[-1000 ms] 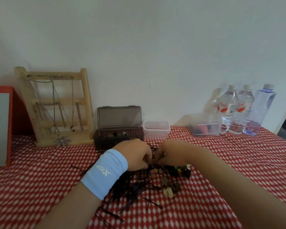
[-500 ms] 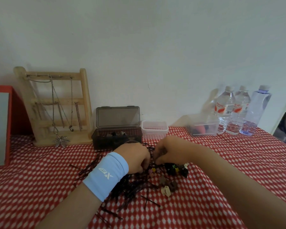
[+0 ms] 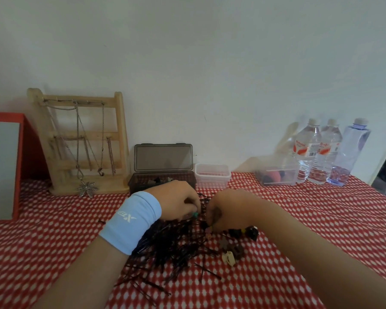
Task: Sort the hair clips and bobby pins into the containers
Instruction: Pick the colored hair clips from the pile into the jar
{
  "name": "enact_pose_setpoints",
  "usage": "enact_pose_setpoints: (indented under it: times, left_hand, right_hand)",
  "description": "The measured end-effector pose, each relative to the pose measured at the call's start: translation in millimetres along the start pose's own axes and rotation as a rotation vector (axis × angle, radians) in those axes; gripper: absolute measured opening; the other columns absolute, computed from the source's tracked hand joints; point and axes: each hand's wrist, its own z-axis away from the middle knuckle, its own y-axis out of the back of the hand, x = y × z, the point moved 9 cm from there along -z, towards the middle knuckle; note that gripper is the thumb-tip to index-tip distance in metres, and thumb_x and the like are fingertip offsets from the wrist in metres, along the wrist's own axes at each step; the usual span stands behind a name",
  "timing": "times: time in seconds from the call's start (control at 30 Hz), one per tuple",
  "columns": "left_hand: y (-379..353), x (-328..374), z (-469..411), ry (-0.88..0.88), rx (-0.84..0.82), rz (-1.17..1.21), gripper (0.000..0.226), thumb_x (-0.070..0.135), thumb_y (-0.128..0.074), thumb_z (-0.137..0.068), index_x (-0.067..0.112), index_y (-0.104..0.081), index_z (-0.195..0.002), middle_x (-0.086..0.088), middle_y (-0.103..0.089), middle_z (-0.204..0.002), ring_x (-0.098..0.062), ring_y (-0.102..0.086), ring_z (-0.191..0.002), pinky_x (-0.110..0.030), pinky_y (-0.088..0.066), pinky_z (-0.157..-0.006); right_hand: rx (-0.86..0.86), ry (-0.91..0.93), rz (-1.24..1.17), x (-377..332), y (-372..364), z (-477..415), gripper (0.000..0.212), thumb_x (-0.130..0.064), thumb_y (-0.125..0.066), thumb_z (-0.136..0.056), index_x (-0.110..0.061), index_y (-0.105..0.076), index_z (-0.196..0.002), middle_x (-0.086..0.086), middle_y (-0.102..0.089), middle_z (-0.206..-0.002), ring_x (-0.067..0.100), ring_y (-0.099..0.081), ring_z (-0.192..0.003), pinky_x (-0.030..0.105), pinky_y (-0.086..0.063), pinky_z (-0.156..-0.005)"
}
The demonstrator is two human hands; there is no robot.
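Fingertips of both the left hand [image 3: 178, 202] and right hand [image 3: 226, 211] curled under, out of sight; grip on anything impossible to tell. Pin pile [image 3: 172, 246] partly covered by the left wrist. Dark box [image 3: 163, 181] front hidden behind the left hand, contents too dim to name. Far tub [image 3: 277, 172] holding blurred red and dark shapes. Bottle [image 3: 308, 150] label unreadable. Red frame [image 3: 3, 166] cut off at the left edge.

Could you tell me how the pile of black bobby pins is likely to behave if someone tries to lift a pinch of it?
The bobby pins lie crisscrossed, so several would probably snag and lift together. They look thin and probably light. Strays lying flat on the tablecloth may be fiddly to pinch.
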Motion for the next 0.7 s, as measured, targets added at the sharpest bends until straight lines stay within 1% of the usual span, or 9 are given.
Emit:
enact_pose_setpoints:
  times: [0.1,0.17,0.23,0.27,0.33,0.4,0.53,0.63,0.7]
  left_hand:
    - [15.2,-15.1,2.5,0.041,0.089,0.089,0.014,0.025,-0.056,-0.097,0.029,-0.069,-0.102,0.009,-0.071,-0.084,-0.003,-0.067,-0.065,-0.022,-0.053,-0.072]
    - [29.3,-28.0,3.6,0.071,0.22,0.082,0.008,0.026,-0.062,-0.094,0.03,-0.068,-0.098,0.016,-0.065,-0.081,0.001,-0.061,-0.066,-0.017,-0.046,-0.067]
    - [36.3,-39.9,5.9,0.106,0.325,0.035,0.006,0.028,-0.064,-0.092,0.031,-0.067,-0.097,0.021,-0.056,-0.079,0.005,-0.051,-0.069,-0.013,-0.036,-0.062]
    - [34.7,-44.4,5.9,0.124,0.333,0.019,0.006,0.029,-0.064,-0.092,0.031,-0.067,-0.097,0.02,-0.056,-0.082,0.004,-0.051,-0.071,-0.015,-0.038,-0.064]
    - [25.6,-51.0,3.1,0.144,0.29,-0.01,0.01,0.03,-0.064,-0.092,0.033,-0.067,-0.101,0.014,-0.064,-0.095,-0.005,-0.06,-0.085,-0.024,-0.048,-0.076]
    - [19.8,-50.9,0.8,0.14,0.256,-0.03,0.015,0.031,-0.062,-0.091,0.033,-0.067,-0.106,0.011,-0.066,-0.107,-0.011,-0.062,-0.096,-0.032,-0.052,-0.086]
    - [25.5,-48.1,-0.5,0.109,0.321,0.032,0.018,0.03,-0.06,-0.092,0.033,-0.066,-0.109,0.013,-0.066,-0.11,-0.009,-0.059,-0.093,-0.03,-0.051,-0.086]
    - [29.3,-52.0,0.5,0.135,0.369,0.038,0.017,0.028,-0.06,-0.093,0.031,-0.065,-0.108,0.012,-0.065,-0.105,-0.01,-0.06,-0.095,-0.03,-0.05,-0.085]
    - [31.8,-52.6,2.3,0.145,0.394,0.043,0.014,0.027,-0.06,-0.093,0.029,-0.063,-0.106,0.011,-0.064,-0.099,-0.01,-0.06,-0.09,-0.027,-0.049,-0.08]
  right_hand:
    - [0.037,0.021,-0.145,3.0,8.9,-0.8,0.013,-0.033,-0.074,-0.086,-0.034,-0.072,-0.099,-0.019,-0.067,-0.093,0.001,-0.062,-0.084,0.024,-0.052,-0.079]
    - [0.082,0.028,-0.221,5.7,18.7,-3.0,0.01,-0.032,-0.075,-0.086,-0.033,-0.072,-0.095,-0.014,-0.068,-0.09,0.006,-0.064,-0.084,0.028,-0.055,-0.081]
    - [0.142,0.04,-0.278,6.9,30.7,-8.1,0.006,-0.031,-0.074,-0.087,-0.033,-0.071,-0.092,-0.009,-0.069,-0.086,0.009,-0.065,-0.081,0.03,-0.056,-0.078]
    - [0.156,0.045,-0.297,6.6,34.5,-11.0,0.005,-0.03,-0.074,-0.087,-0.033,-0.071,-0.09,-0.009,-0.068,-0.085,0.007,-0.064,-0.078,0.028,-0.055,-0.076]
    - [0.149,0.059,-0.336,4.0,37.4,-16.9,0.006,-0.028,-0.072,-0.089,-0.034,-0.07,-0.09,-0.011,-0.068,-0.084,-0.001,-0.061,-0.071,0.022,-0.052,-0.072]
    - [0.139,0.065,-0.378,2.2,37.1,-21.6,0.004,-0.026,-0.072,-0.09,-0.029,-0.071,-0.091,-0.009,-0.07,-0.084,-0.003,-0.059,-0.062,0.023,-0.053,-0.07]
    - [0.237,0.037,-0.49,4.9,42.9,-31.8,0.004,-0.021,-0.071,-0.092,-0.021,-0.07,-0.096,0.0,-0.07,-0.088,0.003,-0.059,-0.054,0.025,-0.057,-0.061]
    - [0.295,0.023,-0.502,3.5,46.3,-39.0,0.017,-0.021,-0.072,-0.091,-0.02,-0.07,-0.108,0.001,-0.071,-0.095,0.007,-0.064,-0.06,0.028,-0.059,-0.059]
    - [0.289,0.006,-0.485,7.3,45.8,-39.5,0.022,-0.024,-0.072,-0.092,-0.021,-0.07,-0.114,0.0,-0.071,-0.099,0.004,-0.065,-0.059,0.024,-0.057,-0.058]
